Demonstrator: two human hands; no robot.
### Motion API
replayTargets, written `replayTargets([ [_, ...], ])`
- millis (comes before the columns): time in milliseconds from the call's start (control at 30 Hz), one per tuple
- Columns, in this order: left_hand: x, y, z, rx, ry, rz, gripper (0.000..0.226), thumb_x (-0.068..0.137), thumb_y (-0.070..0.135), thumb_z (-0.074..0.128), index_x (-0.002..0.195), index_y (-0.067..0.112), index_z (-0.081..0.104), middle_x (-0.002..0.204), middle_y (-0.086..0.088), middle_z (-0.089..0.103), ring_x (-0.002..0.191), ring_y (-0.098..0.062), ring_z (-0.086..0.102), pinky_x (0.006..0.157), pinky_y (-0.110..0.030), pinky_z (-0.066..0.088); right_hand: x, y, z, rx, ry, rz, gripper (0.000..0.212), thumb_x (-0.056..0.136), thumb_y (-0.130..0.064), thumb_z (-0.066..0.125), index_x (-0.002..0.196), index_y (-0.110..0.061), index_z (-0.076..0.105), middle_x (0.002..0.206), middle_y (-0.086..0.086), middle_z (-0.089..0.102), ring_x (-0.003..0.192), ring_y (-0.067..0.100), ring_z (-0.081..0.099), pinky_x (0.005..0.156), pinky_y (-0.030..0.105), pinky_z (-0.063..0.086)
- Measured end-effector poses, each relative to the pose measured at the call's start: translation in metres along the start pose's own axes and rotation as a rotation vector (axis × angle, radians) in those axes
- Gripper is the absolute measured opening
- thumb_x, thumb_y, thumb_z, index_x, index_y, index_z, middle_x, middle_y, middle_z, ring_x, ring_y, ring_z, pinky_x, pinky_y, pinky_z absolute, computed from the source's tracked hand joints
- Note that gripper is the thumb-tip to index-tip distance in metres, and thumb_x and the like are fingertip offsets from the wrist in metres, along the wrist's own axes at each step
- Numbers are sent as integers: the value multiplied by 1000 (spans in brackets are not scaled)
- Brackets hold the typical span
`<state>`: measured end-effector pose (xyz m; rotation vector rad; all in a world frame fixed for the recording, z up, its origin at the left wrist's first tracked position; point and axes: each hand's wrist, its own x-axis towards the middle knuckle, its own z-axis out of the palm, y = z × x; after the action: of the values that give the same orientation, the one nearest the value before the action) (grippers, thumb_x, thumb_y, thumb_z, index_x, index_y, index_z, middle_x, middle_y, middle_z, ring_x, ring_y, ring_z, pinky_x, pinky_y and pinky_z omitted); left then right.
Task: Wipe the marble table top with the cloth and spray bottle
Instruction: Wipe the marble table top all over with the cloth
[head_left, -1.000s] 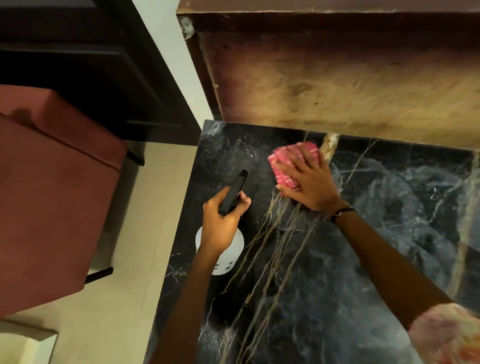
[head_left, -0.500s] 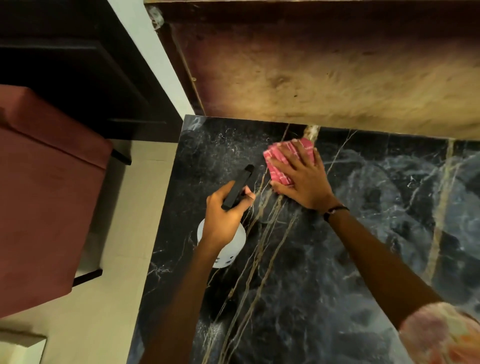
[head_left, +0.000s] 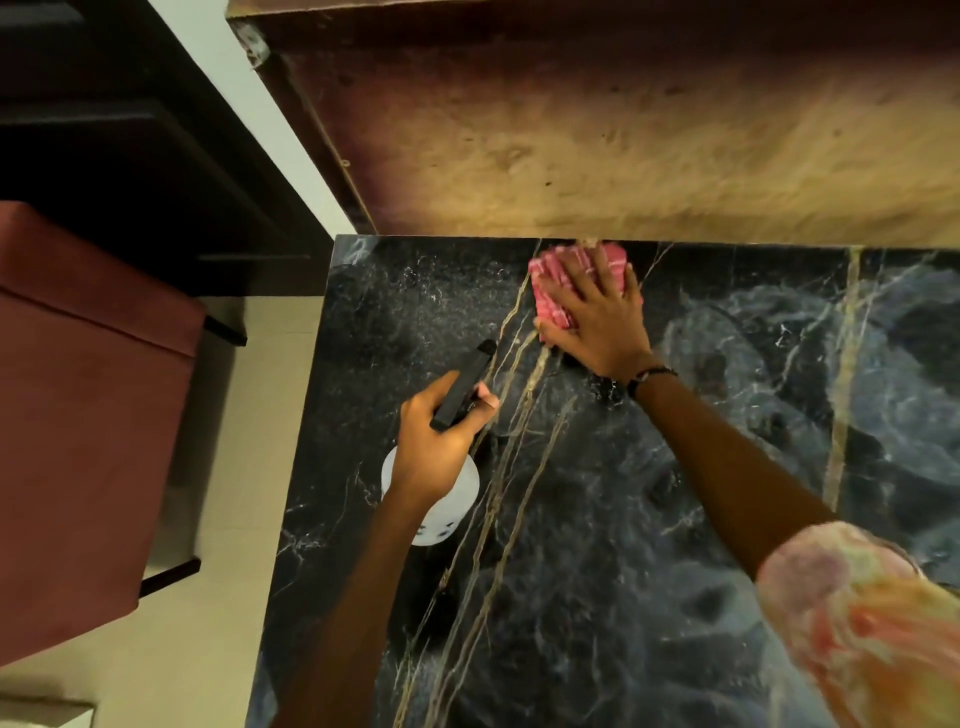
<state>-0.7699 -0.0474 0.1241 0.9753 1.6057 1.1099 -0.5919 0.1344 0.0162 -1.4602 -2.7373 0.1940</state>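
Pressing flat, the right hand (head_left: 597, 317) holds a pink checked cloth (head_left: 553, 283) on the black veined marble desk (head_left: 649, 545); the left hand (head_left: 441, 441) grips a white spray bottle (head_left: 447, 509); its dark marks are unreadable.

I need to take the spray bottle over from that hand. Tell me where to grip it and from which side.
Grip the spray bottle by its white round body, coming from the table's left edge. The left hand already wraps the neck beneath the black head, so only the wide body below is free. It hangs upright, apparently above the marble table top.
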Motion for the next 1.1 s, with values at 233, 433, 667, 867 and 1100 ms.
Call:
replayTargets([
  [233,-13,-3,0,-10,19,-36,9,87,8,62,80,13,64,48,9,51,40,-6,42,48,-15,34,-76,58,-7,29,57,98,74,88,-76,14,148,-35,28,158,2,24,146,31,15,111,65,19],
  [433,-31,-6,1,-21,56,-51,15,87,5,62,78,17,64,50,12,57,43,-2,49,48,-14,38,-35,7,-4,96,32,299,76,84,-76,18,148,-37,29,159,5,20,146,38,10,107,68,-1],
  [667,-50,-10,3,-26,53,-57,19,85,0,62,77,17,63,54,14,60,43,0,51,48,-9,40,-124,-36,11,25,61,-37,68,90,-71,24,149,-37,28,159,2,21,148,29,9,113,65,12],
  [867,-71,-17,-3,-20,28,-38,14,86,2,62,80,15,63,51,12,56,43,-1,48,48,-9,39,-133,-4,0,47,59,170,67,89,-71,25,146,-37,34,156,1,30,146,31,19,112,64,17],
  [1100,-90,-25,-10,-48,61,-34,17,85,1,64,78,17,65,58,11,59,45,-1,49,51,-10,39,-74,-78,11,82,72,120,67,87,-68,39,145,-35,36,157,4,28,145,37,19,108,72,14],
])
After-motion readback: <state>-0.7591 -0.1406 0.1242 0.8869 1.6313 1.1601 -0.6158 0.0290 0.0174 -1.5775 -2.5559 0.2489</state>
